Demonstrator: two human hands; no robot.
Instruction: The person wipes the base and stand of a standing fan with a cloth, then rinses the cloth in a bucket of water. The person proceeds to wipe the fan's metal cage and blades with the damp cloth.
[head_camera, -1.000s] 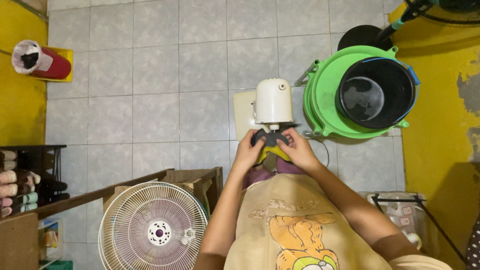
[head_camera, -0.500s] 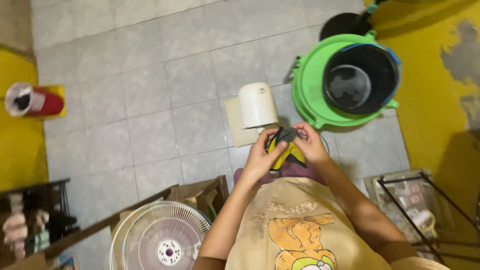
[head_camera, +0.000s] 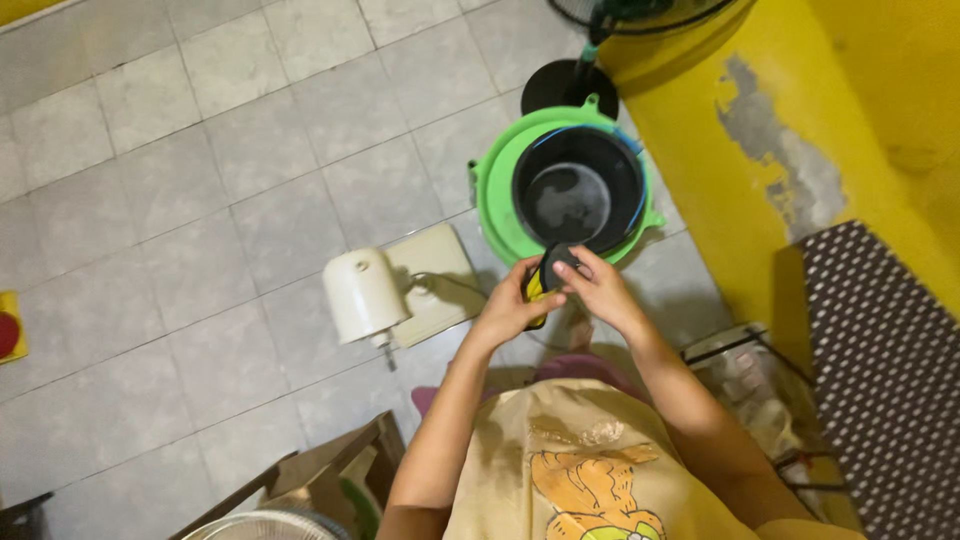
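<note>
i look straight down on a grey tiled floor (head_camera: 200, 190), with a yellow wall (head_camera: 800, 110) running along the right and a dark dotted mat (head_camera: 890, 380) at its foot. the biggest object near me is a green basin (head_camera: 492, 200) with a black bucket (head_camera: 578, 185) set inside it — nested, i judge, so the basin catches whatever spills over. behind it stands the round black base of a fan (head_camera: 555, 88). left of the basin a cream-coloured housing (head_camera: 362, 293), perhaps a fan motor cover, sits by a flat cream panel (head_camera: 435, 280), a cord trailing from it. at the bottom edge i see a cardboard box (head_camera: 330, 470) and the rim of a white fan grille (head_camera: 265, 525). between my two hands, held up in front of my chest and just this side of the bucket, is a small black and yellow object (head_camera: 546, 282) — i cannot tell what it is. my left hand (head_camera: 510, 310) wraps under it, fingers curled snugly round its lower side to steady it. my right hand (head_camera: 595, 290) covers the top, fingertips pressed on the dark upper end, fingers bent and close together, as if working the part while the other hand braces.
</note>
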